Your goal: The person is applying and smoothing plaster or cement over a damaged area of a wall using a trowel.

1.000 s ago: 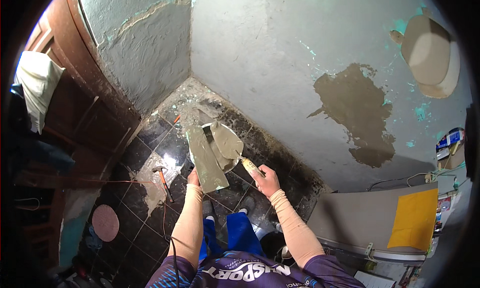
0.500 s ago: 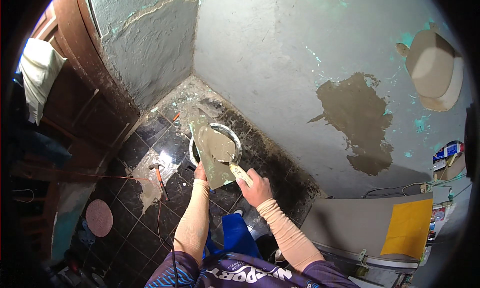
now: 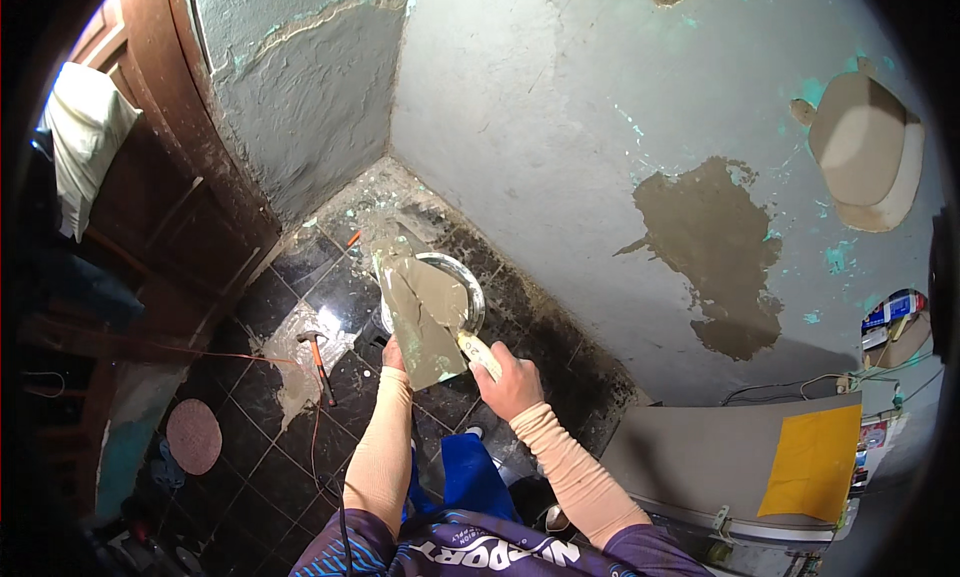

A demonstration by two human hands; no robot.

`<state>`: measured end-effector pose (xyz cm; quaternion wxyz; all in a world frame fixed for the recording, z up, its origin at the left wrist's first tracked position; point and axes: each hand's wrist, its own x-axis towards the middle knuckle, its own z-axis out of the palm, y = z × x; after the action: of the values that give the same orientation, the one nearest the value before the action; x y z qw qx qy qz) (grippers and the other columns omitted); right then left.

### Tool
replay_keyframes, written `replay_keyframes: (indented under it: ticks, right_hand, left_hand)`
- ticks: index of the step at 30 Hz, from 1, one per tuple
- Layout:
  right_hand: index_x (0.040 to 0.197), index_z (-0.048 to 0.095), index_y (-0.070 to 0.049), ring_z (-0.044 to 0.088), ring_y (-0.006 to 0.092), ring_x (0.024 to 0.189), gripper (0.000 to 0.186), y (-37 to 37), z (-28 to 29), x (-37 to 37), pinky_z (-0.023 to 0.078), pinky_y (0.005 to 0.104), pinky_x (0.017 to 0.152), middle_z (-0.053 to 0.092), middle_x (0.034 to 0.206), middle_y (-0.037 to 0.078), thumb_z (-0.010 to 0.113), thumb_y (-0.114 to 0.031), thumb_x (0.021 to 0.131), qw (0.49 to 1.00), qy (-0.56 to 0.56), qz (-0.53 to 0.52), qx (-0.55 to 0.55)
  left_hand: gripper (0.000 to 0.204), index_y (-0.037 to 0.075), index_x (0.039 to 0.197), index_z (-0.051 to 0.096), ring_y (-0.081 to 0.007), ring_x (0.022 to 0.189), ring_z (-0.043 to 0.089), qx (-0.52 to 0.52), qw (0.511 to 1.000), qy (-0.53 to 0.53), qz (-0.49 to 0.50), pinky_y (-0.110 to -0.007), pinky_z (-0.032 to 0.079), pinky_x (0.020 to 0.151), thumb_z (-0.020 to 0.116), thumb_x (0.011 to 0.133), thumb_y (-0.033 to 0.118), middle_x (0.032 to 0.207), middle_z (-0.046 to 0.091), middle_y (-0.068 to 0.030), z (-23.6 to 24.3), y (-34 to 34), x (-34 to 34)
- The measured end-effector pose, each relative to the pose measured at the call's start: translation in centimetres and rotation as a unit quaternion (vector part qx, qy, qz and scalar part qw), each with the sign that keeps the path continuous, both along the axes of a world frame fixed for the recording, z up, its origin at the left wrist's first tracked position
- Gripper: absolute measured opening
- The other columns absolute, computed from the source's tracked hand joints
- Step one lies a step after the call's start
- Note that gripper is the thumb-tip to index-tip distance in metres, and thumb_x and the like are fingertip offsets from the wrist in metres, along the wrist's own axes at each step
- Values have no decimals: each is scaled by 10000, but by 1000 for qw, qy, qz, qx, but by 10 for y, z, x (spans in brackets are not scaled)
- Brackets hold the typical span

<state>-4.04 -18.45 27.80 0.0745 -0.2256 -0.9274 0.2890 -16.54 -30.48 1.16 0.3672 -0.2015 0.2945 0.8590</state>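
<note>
My left hand [image 3: 393, 355] is closed under the near left side of a flat plastering board [image 3: 430, 367], mostly hidden by it. The board is smeared with wet grey mortar [image 3: 420, 292] and tilts over a round bucket [image 3: 476, 289], whose pale rim shows on the right. My right hand [image 3: 513, 383] grips the cream handle of a putty knife [image 3: 479, 353]. Its blade is against the mortar at the board's right edge and is largely hidden. Ahead to the right, a dark, damp-looking mortar patch [image 3: 712, 257] covers part of the grey wall.
A claw hammer [image 3: 319, 364] lies on the dark tiled floor beside dried mortar, with an orange cord [image 3: 250, 357] nearby. A round pinkish mat [image 3: 194, 436] is further left, near a brown wooden door [image 3: 160, 192]. At right stands a grey-topped surface with a yellow sheet [image 3: 812, 463].
The board has turned slightly, showing more of its face. The mortar now has streaks across it. My right hand keeps its grip on the putty knife, and the view has shifted a little.
</note>
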Motion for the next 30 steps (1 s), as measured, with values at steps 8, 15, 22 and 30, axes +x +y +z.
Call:
replay_keyframes:
  ticks: [8,15,22,30]
  right_hand:
    - [870,494,-68,593,418,640,255,6,17,37,483,485,550,600,675,218,612,-281,796,999,-45,5,23]
    - [883,478,-66,592,423,655,257,-3,24,43,481,484,556,603,690,224,618,-262,793,999,-36,12,1]
    - [811,462,-51,581,405,630,280,11,0,7,464,445,535,585,673,197,644,-261,783,999,8,-22,23]
    - [875,474,-71,592,417,677,235,32,-12,-12,479,483,569,605,706,216,608,-244,791,1000,4,-9,23]
  left_hand:
    - [307,33,1184,538,-218,898,618,49,998,-12,27,-323,516,764,461,915,160,1066,612,-88,28,10,2]
    - [398,46,1207,505,-294,951,600,123,991,-32,39,-423,502,822,376,942,313,1098,594,-126,19,3,-14]
    - [391,23,1191,515,-287,949,601,23,1000,11,11,-411,496,833,380,938,289,1106,597,-127,-23,3,-26]
    - [341,17,1094,575,-257,823,630,-28,999,-12,-24,-365,524,725,465,903,278,959,632,-103,20,30,-2]
